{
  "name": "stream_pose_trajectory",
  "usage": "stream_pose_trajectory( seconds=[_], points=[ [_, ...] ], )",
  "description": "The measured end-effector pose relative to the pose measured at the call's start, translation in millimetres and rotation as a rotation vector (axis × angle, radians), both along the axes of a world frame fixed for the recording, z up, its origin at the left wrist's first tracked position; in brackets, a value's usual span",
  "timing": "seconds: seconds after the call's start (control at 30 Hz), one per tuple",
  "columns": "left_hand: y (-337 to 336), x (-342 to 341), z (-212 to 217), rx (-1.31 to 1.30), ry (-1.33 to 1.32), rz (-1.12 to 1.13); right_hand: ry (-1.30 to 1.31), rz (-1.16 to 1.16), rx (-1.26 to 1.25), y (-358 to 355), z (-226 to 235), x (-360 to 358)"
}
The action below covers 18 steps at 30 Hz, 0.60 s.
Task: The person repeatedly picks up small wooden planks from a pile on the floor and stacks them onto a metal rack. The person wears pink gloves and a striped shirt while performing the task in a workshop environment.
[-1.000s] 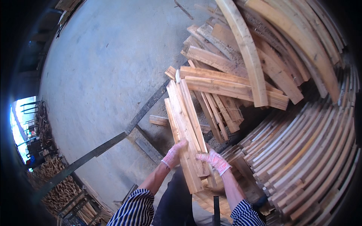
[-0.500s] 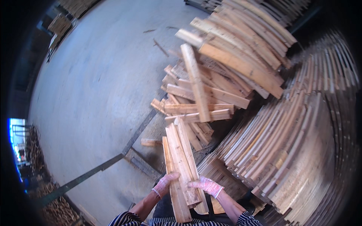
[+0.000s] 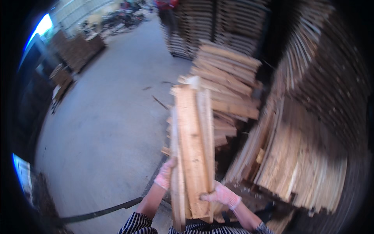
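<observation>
Several wooden boards (image 3: 190,144) are clasped together in front of me, their long sides pointing away. My left hand (image 3: 166,172), in a pinkish work glove, grips their left side. On the right, my gloved right hand (image 3: 223,195) closes around the near part, its thumb lying over the top board. The bundle is raised and hides part of a loose pile of boards (image 3: 228,84) beyond it. Motion blurs the far ends of the held boards.
To the right stands a neat stack of boards (image 3: 306,156), with taller stacks (image 3: 327,66) behind it. A dark metal bar (image 3: 103,210) crosses the concrete floor (image 3: 101,136) at the lower left. A person (image 3: 167,19) stands at the back near more stacked wood.
Both hands have raised the boards higher and closer, still gripping them. The view has tilted up, bringing the far stacks and a person into sight.
</observation>
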<state>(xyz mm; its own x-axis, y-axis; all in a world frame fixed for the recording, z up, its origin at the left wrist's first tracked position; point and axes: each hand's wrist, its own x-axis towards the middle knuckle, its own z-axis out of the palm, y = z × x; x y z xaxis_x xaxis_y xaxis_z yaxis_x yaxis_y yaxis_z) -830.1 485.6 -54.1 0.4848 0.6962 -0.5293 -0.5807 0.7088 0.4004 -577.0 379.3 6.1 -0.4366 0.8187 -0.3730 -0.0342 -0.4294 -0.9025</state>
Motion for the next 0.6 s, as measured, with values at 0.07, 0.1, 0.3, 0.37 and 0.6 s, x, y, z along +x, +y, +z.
stream_pose_trajectory(
  seconds=[0.07,0.1,0.3,0.37,0.6],
  points=[
    [13,33,42,-0.047,0.014,-0.071,-0.060,-0.109,-0.012,-1,43,17],
    [20,46,54,0.108,0.032,-0.079,-0.066,-0.177,-0.074,-2,55,23],
    [52,112,112,0.504,-0.062,-0.105,-0.326,-0.537,0.450,-27,92,54],
    [45,155,183,0.747,0.007,-0.106,-0.197,-0.678,0.307,-35,123,62],
    [25,259,289,1.204,-0.021,-0.007,-0.417,-1.044,0.787,-19,190,96]
  ],
)
